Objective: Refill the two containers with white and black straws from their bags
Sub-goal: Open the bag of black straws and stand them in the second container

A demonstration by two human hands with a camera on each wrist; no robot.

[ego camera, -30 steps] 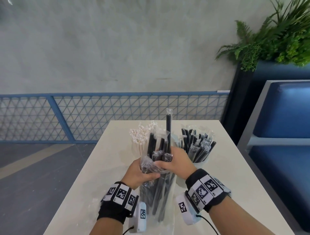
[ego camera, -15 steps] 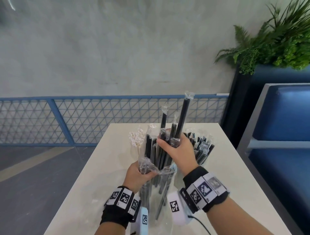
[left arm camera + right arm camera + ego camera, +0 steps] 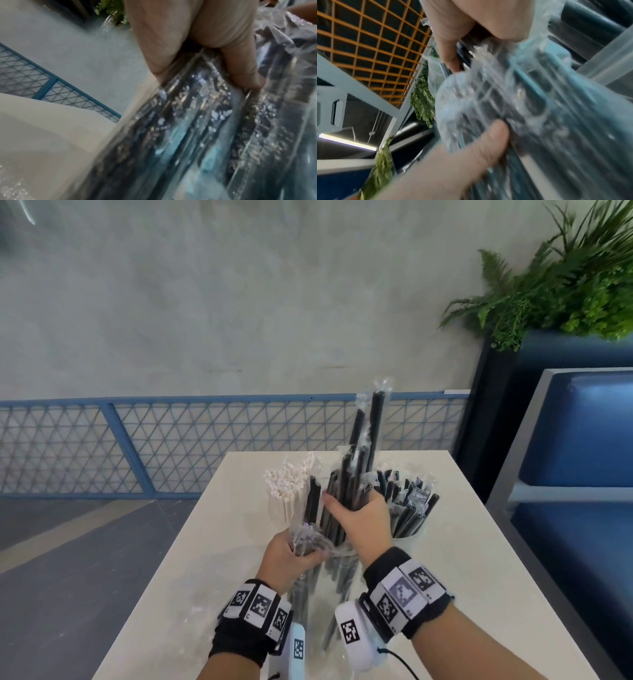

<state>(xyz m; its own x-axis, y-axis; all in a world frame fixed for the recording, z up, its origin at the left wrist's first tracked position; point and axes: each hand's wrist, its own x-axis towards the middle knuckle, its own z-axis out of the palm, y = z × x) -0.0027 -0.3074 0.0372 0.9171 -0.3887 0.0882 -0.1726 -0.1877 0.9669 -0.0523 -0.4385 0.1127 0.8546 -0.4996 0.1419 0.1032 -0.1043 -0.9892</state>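
Clear bag (image 3: 310,537) stands upright at worktop (image 3: 459,570) centre, left hand (image 3: 286,559) fingers clamped round its crinkly, likely slippery neck, right hand (image 3: 363,518) fingers clamped mid-length on light, stiff, film-wrapped black straws (image 3: 356,474), right container (image 3: 409,508) just beyond.

The right hand (image 3: 361,520) has climbed — a second ago it sat low beside the left hand (image 3: 287,556) at the bag's (image 3: 310,537) mouth; now it is higher and farther off, its fingers wrapped round a bundle of black straws (image 3: 356,474). That bundle has slid up out of the bag, from one straw poking high to several — their tips now cross the blue railing (image 3: 171,402). The left hand has slipped a little lower on the bag.
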